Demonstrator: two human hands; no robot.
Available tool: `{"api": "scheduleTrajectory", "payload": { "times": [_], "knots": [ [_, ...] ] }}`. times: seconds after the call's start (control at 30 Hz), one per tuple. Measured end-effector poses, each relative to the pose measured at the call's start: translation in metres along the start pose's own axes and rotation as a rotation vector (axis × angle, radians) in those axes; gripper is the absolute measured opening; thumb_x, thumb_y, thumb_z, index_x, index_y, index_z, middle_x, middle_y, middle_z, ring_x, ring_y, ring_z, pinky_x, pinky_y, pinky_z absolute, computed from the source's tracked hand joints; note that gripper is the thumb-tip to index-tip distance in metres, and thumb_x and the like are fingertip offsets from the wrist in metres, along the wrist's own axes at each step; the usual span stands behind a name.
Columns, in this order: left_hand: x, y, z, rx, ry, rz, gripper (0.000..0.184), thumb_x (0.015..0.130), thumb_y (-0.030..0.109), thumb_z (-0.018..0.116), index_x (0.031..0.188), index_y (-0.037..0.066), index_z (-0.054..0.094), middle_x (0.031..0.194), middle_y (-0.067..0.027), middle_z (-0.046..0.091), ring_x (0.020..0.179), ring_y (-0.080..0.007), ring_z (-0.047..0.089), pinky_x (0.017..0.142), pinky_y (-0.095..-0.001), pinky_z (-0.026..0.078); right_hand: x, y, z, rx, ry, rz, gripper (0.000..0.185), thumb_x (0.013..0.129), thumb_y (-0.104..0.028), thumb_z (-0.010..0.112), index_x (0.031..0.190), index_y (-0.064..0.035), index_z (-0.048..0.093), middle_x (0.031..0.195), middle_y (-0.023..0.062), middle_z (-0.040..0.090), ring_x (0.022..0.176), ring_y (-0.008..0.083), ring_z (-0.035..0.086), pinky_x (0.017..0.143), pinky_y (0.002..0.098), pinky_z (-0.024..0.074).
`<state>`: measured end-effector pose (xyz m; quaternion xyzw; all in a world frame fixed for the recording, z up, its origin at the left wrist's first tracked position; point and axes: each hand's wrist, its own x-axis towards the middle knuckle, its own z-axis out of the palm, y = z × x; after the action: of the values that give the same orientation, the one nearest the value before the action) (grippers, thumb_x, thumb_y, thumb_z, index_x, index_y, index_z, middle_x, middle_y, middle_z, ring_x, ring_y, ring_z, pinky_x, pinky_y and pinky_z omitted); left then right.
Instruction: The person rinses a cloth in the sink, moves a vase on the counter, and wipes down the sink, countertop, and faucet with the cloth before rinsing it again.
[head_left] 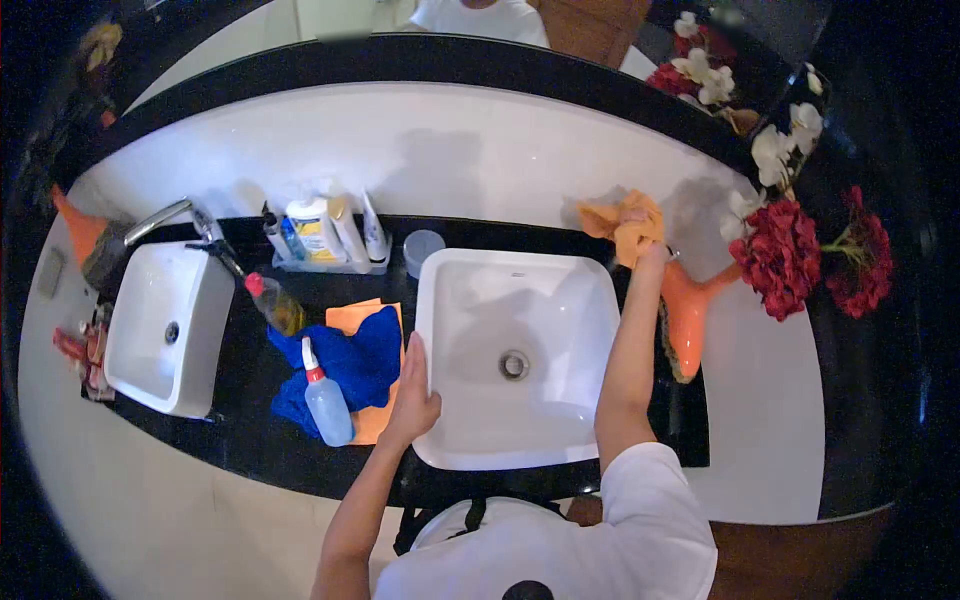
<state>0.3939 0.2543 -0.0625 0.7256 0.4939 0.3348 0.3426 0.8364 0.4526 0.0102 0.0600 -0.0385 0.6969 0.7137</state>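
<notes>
- Where the black counter (240,370) starts, the left sink (150,300) sits, first of two white ones, with one shiny tap (160,221) behind it.
- Next come two bottles: a yellow-brown bottle (279,308) tipped over by one blue cloth (365,352), and a spray bottle (328,408) lying on that cloth.
- One flat orange cloth (368,425) lies partly under the blue one.
- One tray (330,267) behind them is packed with about five bottles and tubes.
- One round tub (424,250) is just right of the tray.
- The left hand (410,405) has straight fingers, squeezes nothing, and touches the side of the right sink (520,460).
- The right hand (640,222) pinches one orange rag (597,217), past the sink's far right corner. The rag bunches around the fingers and hangs out on both sides, close to the white wall (540,140).
- One orange vase (685,320) is right of that arm.
- Two big red flowers (778,262) are farthest right.
</notes>
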Motion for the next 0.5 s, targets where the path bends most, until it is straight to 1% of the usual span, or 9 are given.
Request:
{"api": "scheduleTrajectory", "payload": {
  "times": [0.07,0.1,0.17,0.27,0.33,0.4,0.43,0.47,0.5],
  "knots": [
    [-0.002,0.001,0.0,-0.01,0.01,-0.022,0.088,0.063,-0.007,0.046,0.14,-0.007,0.002,0.145,-0.0281,0.008,0.137,-0.0381,0.007,0.112,-0.0392,0.009,0.012,-0.018,-0.012,-0.06,0.079,0.02,0.032,0.084,-0.039,0.04,0.085,-0.0093,0.053,0.074,0.0071,0.052,0.062,0.0189,0.051,0.056,0.0336,0.0446],
    [0.0,0.002,-0.001,0.003,0.01,-0.018,0.088,0.063,-0.007,0.045,0.14,-0.006,0.002,0.145,-0.0278,0.008,0.137,-0.0381,0.007,0.112,-0.0392,0.009,0.007,0.002,-0.001,-0.063,0.073,0.034,0.032,0.084,-0.039,0.04,0.085,-0.0093,0.053,0.074,0.0071,0.052,0.062,0.0189,0.051,0.056,0.0336,0.0446],
    [0.003,0.001,0.0,0.012,0.001,-0.018,0.088,0.063,-0.007,0.045,0.14,-0.006,0.002,0.145,-0.0276,0.008,0.137,-0.038,0.006,0.112,-0.0392,0.009,-0.033,0.075,0.041,-0.265,0.212,-0.229,0.036,0.084,-0.042,0.039,0.088,-0.0096,0.052,0.074,0.006,0.052,0.058,0.0174,0.05,0.05,0.0327,0.043],
    [0.004,0.0,0.002,0.048,-0.002,0.027,0.088,0.064,-0.007,0.045,0.14,-0.005,0.001,0.146,-0.0263,0.009,0.137,-0.0367,0.006,0.112,-0.0384,0.009,-0.051,0.111,0.056,-0.354,0.201,-0.321,0.038,0.084,-0.046,0.039,0.094,-0.0108,0.051,0.074,0.0052,0.052,0.059,0.0174,0.051,0.046,0.029,0.0412],
    [0.003,0.003,0.001,0.06,-0.005,-0.016,0.088,0.064,-0.007,0.045,0.141,-0.004,0.001,0.146,-0.025,0.009,0.137,-0.0353,0.007,0.112,-0.0368,0.009,-0.05,0.107,0.048,-0.36,0.13,-0.241,0.042,0.086,-0.05,0.037,0.1,-0.0123,0.05,0.077,0.0055,0.054,0.057,0.0169,0.051,0.043,0.0263,0.0391],
    [0.002,-0.005,0.004,0.07,-0.013,0.031,0.088,0.065,-0.007,0.046,0.141,-0.003,0.002,0.147,-0.0243,0.008,0.138,-0.0339,0.006,0.111,-0.0353,0.008,-0.053,0.098,0.041,-0.721,0.406,-0.345,0.043,0.087,-0.052,0.036,0.098,-0.0128,0.05,0.077,0.0056,0.056,0.054,0.0163,0.051,0.04,0.0259,0.0377],
    [0.002,-0.002,0.004,0.062,0.0,0.03,0.088,0.065,-0.008,0.045,0.141,-0.003,0.003,0.147,-0.0238,0.008,0.138,-0.0335,0.006,0.112,-0.0349,0.008,-0.059,0.081,0.03,-0.844,0.24,-0.232,0.048,0.088,-0.056,0.034,0.098,-0.0127,0.051,0.077,0.0053,0.057,0.053,0.0164,0.051,0.04,0.0269,0.0391],
    [0.003,0.0,0.004,0.052,0.017,0.028,0.088,0.065,-0.008,0.045,0.142,-0.002,0.003,0.147,-0.0233,0.008,0.138,-0.0331,0.005,0.112,-0.0345,0.007,-0.059,0.064,0.022,-0.848,0.249,-0.253,0.048,0.088,-0.056,0.034,0.098,-0.0127,0.051,0.077,0.0053,0.057,0.053,0.0164,0.051,0.04,0.0269,0.0391],
    [0.004,0.002,0.004,0.032,0.016,0.008,0.089,0.064,-0.01,0.045,0.142,-0.001,0.002,0.148,-0.0223,0.007,0.138,-0.0324,0.004,0.112,-0.0342,0.007,-0.058,0.055,0.023,-0.76,0.362,-0.227,0.049,0.09,-0.056,0.032,0.091,-0.0111,0.052,0.065,0.0037,0.05,0.044,0.0143,0.042,0.037,0.025,0.0313]
  ]
}}
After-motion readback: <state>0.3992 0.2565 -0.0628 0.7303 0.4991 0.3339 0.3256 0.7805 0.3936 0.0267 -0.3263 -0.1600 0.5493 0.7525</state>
